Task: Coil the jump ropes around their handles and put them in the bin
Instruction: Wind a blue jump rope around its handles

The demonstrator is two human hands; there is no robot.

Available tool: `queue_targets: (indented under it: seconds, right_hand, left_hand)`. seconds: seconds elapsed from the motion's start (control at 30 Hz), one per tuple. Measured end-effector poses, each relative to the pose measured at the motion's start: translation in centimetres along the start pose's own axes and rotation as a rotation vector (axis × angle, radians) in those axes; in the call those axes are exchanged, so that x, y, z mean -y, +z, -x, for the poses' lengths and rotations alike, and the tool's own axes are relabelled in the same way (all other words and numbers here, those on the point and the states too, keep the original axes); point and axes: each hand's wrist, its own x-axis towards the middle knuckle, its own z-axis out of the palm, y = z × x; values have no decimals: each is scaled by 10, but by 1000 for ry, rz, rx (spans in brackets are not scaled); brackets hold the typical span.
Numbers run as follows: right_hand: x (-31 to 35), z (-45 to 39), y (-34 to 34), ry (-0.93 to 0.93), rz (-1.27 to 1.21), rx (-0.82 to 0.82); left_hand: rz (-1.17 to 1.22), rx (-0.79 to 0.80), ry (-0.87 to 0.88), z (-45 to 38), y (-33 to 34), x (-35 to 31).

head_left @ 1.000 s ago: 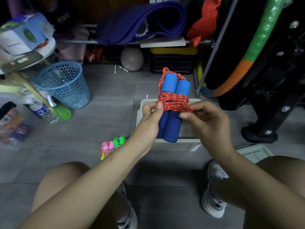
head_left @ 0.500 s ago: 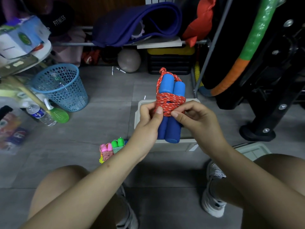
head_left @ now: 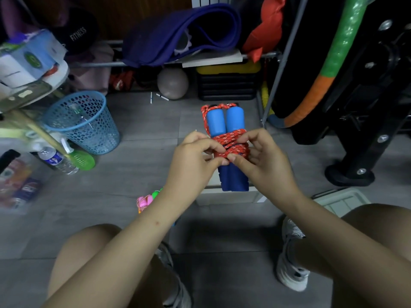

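A jump rope with two blue foam handles (head_left: 224, 125) side by side is held upright in front of me, its red speckled rope (head_left: 233, 145) wound round their middle. My left hand (head_left: 195, 156) grips the bundle from the left, thumb and forefinger pinching the coils. My right hand (head_left: 260, 156) pinches the rope from the right, its thumb meeting the left one. Directly below and behind sits the pale bin (head_left: 229, 196), mostly hidden by my hands. A second coiled rope with pink and green handles (head_left: 146, 200) lies on the floor, partly behind my left forearm.
A blue mesh basket (head_left: 82, 123) stands at the left with a water bottle (head_left: 56, 160) and a green brush (head_left: 81, 161) beside it. A white lid (head_left: 342, 200) lies right of the bin. A rack with a mat, ball and black crate fills the back; my knees and shoes frame the foreground.
Both hands have closed in on the coils, thumbs now meeting at the rope's lower turns. The loose rope end that my right hand held out to the side is drawn in against the bundle.
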Motion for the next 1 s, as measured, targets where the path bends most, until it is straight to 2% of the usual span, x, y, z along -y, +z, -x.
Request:
queue_targets:
  seconds: [0.2, 0.33, 0.43, 0.6, 0.7, 0.8, 0.87, 1.0]
  right_hand:
    - [1, 2, 0, -6, 53, 37]
    - [-4, -2, -1, 30, 10, 79]
    - [-4, -4, -3, 50, -65, 97]
    - [0, -10, -1, 101, -238, -1]
    - [-1, -11, -2, 175, -298, -45]
    - [-2, -13, -6, 201, -311, -52]
    - [0, -12, -7, 211, -303, -28]
    - [2, -8, -4, 241, -294, 3]
  left_hand:
    - [-133, 220, 45, -7, -9, 5]
    - [-193, 304, 161, -5, -9, 12]
    - [-196, 249, 239, -3, -6, 15]
    - [-326, 25, 391, 1, 4, 17]
    - [-275, 73, 421, -3, 3, 17]
    - [-173, 100, 375, -3, -1, 15]
    - [-198, 87, 368, -3, -3, 14]
    - [-322, 18, 483, -5, -3, 16]
